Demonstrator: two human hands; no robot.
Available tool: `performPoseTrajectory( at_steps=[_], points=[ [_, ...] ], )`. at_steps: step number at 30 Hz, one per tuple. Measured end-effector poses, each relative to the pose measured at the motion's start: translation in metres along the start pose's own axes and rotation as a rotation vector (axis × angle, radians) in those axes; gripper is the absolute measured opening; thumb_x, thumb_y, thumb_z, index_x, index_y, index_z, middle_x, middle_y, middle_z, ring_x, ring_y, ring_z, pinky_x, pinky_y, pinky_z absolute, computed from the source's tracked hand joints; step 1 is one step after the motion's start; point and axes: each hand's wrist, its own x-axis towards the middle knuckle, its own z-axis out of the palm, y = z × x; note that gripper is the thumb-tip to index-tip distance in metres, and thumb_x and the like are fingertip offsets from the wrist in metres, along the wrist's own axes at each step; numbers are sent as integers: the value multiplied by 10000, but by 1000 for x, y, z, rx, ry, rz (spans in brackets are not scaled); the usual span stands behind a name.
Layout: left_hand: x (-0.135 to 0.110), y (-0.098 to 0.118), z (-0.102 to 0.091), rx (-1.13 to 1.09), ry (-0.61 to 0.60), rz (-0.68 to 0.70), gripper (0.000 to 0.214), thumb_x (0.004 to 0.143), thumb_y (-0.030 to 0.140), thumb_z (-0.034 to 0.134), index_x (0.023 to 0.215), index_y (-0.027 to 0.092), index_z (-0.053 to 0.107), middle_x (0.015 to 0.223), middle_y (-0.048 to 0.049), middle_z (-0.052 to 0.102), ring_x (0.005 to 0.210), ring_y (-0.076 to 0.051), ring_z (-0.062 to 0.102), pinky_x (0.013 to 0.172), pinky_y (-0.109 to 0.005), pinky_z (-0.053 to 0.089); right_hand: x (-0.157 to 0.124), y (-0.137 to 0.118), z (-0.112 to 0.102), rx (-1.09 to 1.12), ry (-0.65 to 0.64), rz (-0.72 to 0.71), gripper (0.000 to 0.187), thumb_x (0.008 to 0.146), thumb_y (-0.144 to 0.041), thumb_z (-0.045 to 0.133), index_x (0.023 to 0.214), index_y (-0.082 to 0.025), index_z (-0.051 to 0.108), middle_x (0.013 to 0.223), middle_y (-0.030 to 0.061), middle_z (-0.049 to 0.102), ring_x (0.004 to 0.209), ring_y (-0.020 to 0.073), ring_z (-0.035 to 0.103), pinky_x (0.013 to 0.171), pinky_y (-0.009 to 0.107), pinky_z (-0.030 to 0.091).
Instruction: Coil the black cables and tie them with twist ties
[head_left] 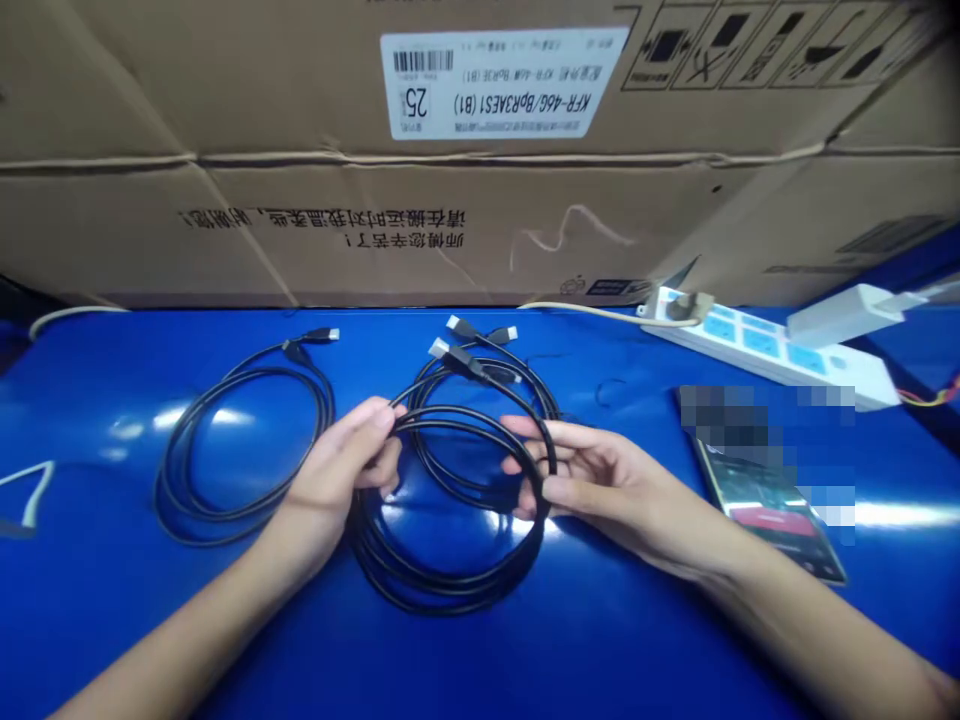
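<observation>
Spare coil (pixel 214 518) flat on tabletop (pixel 360 670), set apart, presumably against tangling. Left hand (pixel 352 465): fingers pinching held coil (pixel 450 582); rear coil (pixel 540 388) just beyond. Right hand (pixel 600 475): fingers grasping opposite side, likely keeping loops gathered. Phone (pixel 772 510) farther right.

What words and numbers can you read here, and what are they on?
White label, upside down: "KFR-46G/BpR3AES1 (B1)"
Same label: "25"
Cardboard box, upside down: "师傅您辛苦了!"
Below that, read the right way up: "请在搬运时对我温柔些,谢谢您!"
Too small or blurred: the label's other lines, the box's blue mark, and anything on the phone screen.
I can't read any on the held black cable.
</observation>
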Motion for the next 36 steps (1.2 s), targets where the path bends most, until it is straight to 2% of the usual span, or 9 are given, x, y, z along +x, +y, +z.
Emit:
performPoseTrajectory(
  at_steps=[3, 6, 9, 11, 14, 18, 24, 29, 36],
  points=[
    [0, -7, -6, 427, 166, 207, 357, 963, 383, 569, 1275, 213, 530, 813, 1, 591, 745, -174, 577, 689, -300, 496, -1, 3, 6, -358, 35, -53, 417, 938, -369, 711, 1333, -239, 670, 1008, 43, 756, 897, 178, 707, 839, 305, 579],
    [-5, -8, -7, 878, 320, 635, 449, 929, 247, 622, 1351, 197, 476, 1245, -128, 576, 1177, -264, 553, 974, -427, 485, -5, 6, 8, -745, 121, -201, 504, 985, -391, 616, 1464, -247, 556, 996, 57, 748, 805, 188, 695, 720, 310, 591],
    [-16, -5, 3, 1094, 1, 872, 120, 961, 209, 553, 1073, 194, 592, 991, -66, 660, 931, -223, 631, 839, -388, 527, -10, -4, -4, -1149, 267, -414, 495, 997, -360, 589, 1477, -247, 543, 905, 55, 751, 700, 195, 677, 679, 336, 576],
    [-25, -5, 15, 1187, -233, 863, 178, 979, 349, 531, 954, 196, 619, 829, -37, 672, 758, -223, 641, 692, -377, 545, -14, -19, -22, -1379, 485, -559, 361, 1018, -365, 546, 1331, -239, 671, 985, 89, 766, 827, 245, 710, 786, 394, 573],
    [-37, -13, 36, 1366, -253, 745, 591, 838, 716, 572, 981, 152, 671, 910, -129, 717, 830, -339, 689, 697, -509, 593, -16, -37, -57, -1686, 763, -546, 385, 1034, -350, 435, 1210, -165, 724, 1062, 155, 747, 965, 332, 704, 828, 472, 564],
    [-48, -24, 52, 1521, -211, 612, 619, 797, 676, 651, 1045, 109, 681, 1068, -231, 730, 983, -416, 705, 799, -590, 604, -11, -34, -90, -1822, 655, -290, 429, 1027, -309, 374, 1306, -185, 676, 1259, 185, 667, 1123, 398, 637, 883, 548, 544],
    [-45, -23, 46, 1522, -174, 630, 179, 923, 170, 470, 875, 187, 641, 803, -95, 742, 754, -297, 748, 659, -439, 622, -1, -22, -99, -1871, 593, -141, 326, 1016, -276, 404, 1113, -172, 697, 1163, 168, 675, 1023, 357, 652, 844, 479, 550],
    [-38, -12, 35, 1461, -173, 442, 259, 1002, 231, 361, 1021, 179, 614, 543, -9, 664, 452, -252, 670, 434, -324, 475, -1, -20, -99, -1889, 575, -167, 264, 970, -173, 392, 997, -163, 654, 1051, 172, 643, 926, 318, 627, 801, 428, 524],
    [-38, -12, 36, 1568, -250, 309, 338, 1049, 362, 341, 972, 223, 639, 607, -57, 733, 525, -300, 727, 476, -325, 485, 2, -13, -108, -1835, 560, -205, 297, 1033, -327, 366, 1064, -174, 618, 1048, 166, 622, 953, 336, 613, 848, 463, 510]
  ],
)
